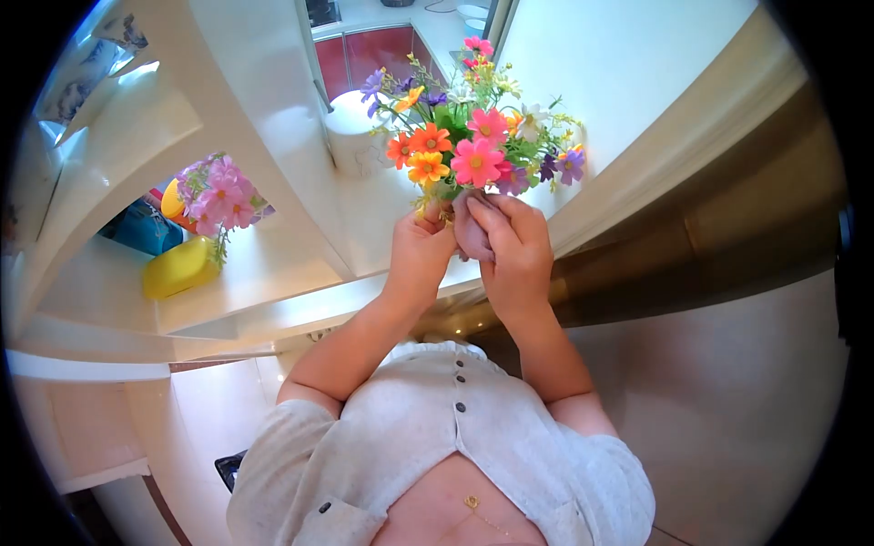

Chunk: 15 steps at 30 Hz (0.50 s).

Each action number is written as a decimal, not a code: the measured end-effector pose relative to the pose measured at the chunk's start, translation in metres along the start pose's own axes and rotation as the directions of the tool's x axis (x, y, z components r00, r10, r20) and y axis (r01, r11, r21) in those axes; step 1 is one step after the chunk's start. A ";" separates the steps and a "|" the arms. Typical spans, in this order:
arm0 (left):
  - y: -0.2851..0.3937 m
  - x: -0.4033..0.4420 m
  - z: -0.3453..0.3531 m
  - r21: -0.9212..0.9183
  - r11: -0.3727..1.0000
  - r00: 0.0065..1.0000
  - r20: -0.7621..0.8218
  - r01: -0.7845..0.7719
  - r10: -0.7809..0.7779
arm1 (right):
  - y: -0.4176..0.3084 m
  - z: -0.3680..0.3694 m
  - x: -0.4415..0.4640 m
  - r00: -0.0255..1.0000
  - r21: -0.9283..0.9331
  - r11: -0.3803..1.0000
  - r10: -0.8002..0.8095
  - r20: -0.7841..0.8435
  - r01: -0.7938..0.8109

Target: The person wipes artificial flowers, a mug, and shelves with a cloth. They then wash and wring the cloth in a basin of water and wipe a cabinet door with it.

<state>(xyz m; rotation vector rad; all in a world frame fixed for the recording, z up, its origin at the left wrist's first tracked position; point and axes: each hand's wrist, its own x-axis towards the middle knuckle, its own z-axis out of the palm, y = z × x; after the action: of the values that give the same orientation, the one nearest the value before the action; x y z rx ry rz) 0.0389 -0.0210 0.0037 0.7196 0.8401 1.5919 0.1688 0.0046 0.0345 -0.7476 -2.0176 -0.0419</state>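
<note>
A bouquet of artificial flowers (477,162) in pink, orange, yellow, purple and white stands upright over the shelf, above both hands. My left hand (424,247) is closed at the bottom of the bouquet, fingertips pressed together around its lower stems. Just right of it, my right hand (517,244) has its fingers wrapped round a greyish-pink cloth (472,227), which lies against the base of the flowers. Whatever holds the stems is hidden behind the cloth and fingers.
Behind the bouquet is a white canister (353,136) on the white shelf (360,223). A left compartment holds a yellow container (180,269) with pink flowers (221,196) and a blue package (146,227). Blue-and-white porcelain (77,86) is at the upper left.
</note>
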 end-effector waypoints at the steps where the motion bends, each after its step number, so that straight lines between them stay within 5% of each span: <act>1: 0.001 -0.001 0.002 -0.002 1.000 1.000 -0.002 -0.006 0.006 | -0.001 0.000 -0.004 0.999 0.017 0.999 0.034 0.014 -0.034; 4: 0.003 -0.006 0.008 0.053 0.998 0.997 -0.079 0.026 -0.021 | 0.004 -0.008 -0.011 0.998 0.057 0.998 0.036 0.047 -0.039; 6: -0.001 -0.009 0.000 0.200 0.979 0.997 0.073 -0.023 0.009 | 0.008 -0.017 -0.015 0.989 0.089 0.990 0.101 0.104 -0.110; 10: -0.002 -0.014 -0.011 0.349 0.926 0.989 0.065 -0.145 0.130 | 0.012 -0.030 -0.014 0.961 0.186 0.945 0.248 0.124 -0.268; 12: 0.000 -0.011 -0.018 0.762 0.589 0.888 -0.040 -0.270 0.458 | 0.015 -0.030 -0.014 0.961 0.222 0.935 0.270 0.065 -0.277; 15: 0.002 0.005 -0.014 0.775 0.561 0.849 -0.061 -0.292 0.525 | 0.019 -0.026 -0.012 0.961 0.231 0.937 0.276 -0.029 -0.262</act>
<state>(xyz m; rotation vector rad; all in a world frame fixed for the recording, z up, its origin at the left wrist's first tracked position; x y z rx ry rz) 0.0252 -0.0181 -0.0023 1.3797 1.7037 1.7775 0.2029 0.0057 0.0342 -0.8581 -1.8083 0.3162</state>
